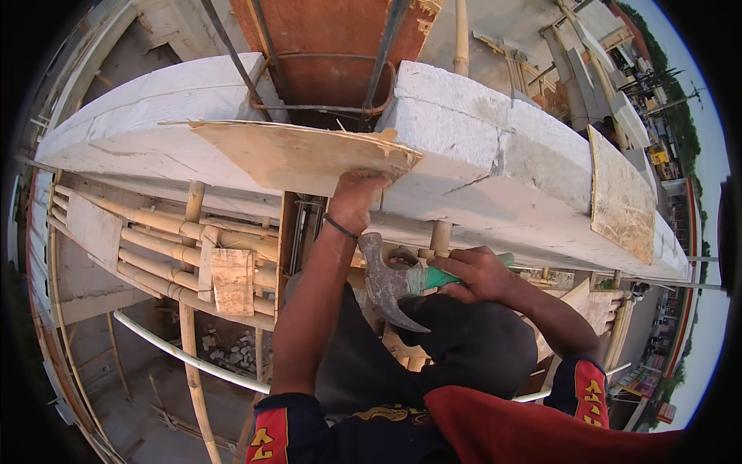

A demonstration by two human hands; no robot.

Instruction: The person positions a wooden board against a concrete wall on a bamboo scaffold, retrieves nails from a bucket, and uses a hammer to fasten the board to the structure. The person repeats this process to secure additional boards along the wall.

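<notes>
Your left hand (362, 199) is up against the front of the white block wall (456, 143), at the lower right corner of a plywood panel (290, 158). Its fingers are bunched at that corner; a thin, dark sliver shows just below them, perhaps a nail, but from this angle you cannot tell whether they pinch it or only press on the wood. The panel lies flat against the wall, bridging the gap where the steel bars (384, 54) stand in front of a red-brown board (328, 31). Its top edge is splintered.

Your right hand (481, 272) has its fingers wrapped round the green handle of a claw hammer (384, 286), held low in front of the wall and above your dark-trousered knee (487, 340). The hammer's head points to your left, near the black band (340, 226) on your left wrist, with the claw curving downward.

Farther along the wall to your right, a second plywood panel (621, 197) sits against the blocks. Below on your left runs a bundle of bamboo poles (154, 240), with a short wooden board (233, 281) against it and a white pipe (185, 354) slanting lower down.
</notes>
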